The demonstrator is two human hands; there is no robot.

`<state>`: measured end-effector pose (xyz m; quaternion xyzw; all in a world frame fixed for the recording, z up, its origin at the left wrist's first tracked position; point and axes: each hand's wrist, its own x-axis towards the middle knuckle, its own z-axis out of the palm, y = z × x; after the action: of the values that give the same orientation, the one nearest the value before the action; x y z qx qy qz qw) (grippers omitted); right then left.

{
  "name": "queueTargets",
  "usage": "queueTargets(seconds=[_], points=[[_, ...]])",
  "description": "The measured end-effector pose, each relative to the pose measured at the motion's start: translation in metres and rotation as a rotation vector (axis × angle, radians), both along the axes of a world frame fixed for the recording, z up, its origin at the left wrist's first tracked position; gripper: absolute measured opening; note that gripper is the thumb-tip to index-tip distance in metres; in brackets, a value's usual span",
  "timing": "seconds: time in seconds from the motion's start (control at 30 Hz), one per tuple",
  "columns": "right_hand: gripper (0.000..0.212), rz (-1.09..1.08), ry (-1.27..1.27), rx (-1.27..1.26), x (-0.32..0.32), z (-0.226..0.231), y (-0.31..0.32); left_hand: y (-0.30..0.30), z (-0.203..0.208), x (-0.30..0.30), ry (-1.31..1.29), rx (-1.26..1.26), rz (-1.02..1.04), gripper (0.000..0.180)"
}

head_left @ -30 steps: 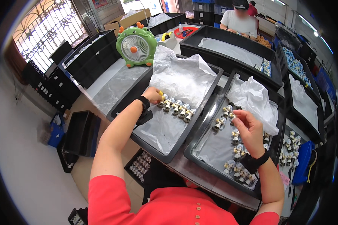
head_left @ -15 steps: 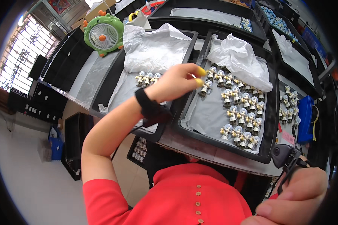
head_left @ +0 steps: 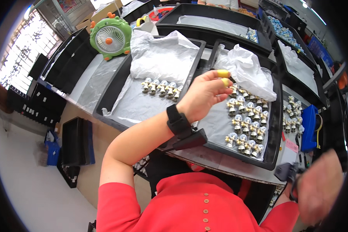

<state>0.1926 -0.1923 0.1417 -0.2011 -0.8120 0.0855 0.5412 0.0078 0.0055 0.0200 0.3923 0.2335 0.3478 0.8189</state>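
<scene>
My left hand (head_left: 205, 94), with yellow covers on two fingertips, reaches over the right-hand black tray (head_left: 241, 156). Its fingers are slightly apart beside the upper rows of small figurines (head_left: 240, 103), which have pale hair and white-and-gold clothes. No held thing shows between the fingertips, and the hand hides part of the tray. In the left-hand black tray (head_left: 111, 96), a short row of similar figurines (head_left: 162, 89) lies on white sheeting. My right hand (head_left: 321, 187) is at the lower right, smeared by motion, so its fingers cannot be made out.
A green fan (head_left: 110, 37) stands behind the left tray. Crumpled white sheeting (head_left: 243, 63) covers the right tray's far end. More figurines (head_left: 292, 116) and a blue bin (head_left: 309, 127) are at the right. Further black trays (head_left: 216, 13) line the back.
My left hand has moved right, farther over the right tray, uncovering more of the left tray's figurine row. My right hand has shifted up and right and become blurred. The view has tilted slightly.
</scene>
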Motion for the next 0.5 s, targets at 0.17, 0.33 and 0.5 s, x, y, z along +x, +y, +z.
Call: queueTargets(seconds=[0.17, 0.33, 0.5], points=[[0.011, -0.277, -0.273, -0.622, -0.016, -0.069, 0.1, 0.022, -0.022, -0.014, -0.09, -0.039, 0.103, 0.03], [0.033, -0.263, -1.128, -0.778, -0.004, -0.144, 0.105, 0.025, -0.031, -0.015, -0.075, -0.06, 0.071, 0.031], [0.028, -0.246, -1.281, -0.664, -0.01, -0.175, 0.111, 0.02, -0.035, -0.011, -0.026, -0.066, 0.052, 0.026]])
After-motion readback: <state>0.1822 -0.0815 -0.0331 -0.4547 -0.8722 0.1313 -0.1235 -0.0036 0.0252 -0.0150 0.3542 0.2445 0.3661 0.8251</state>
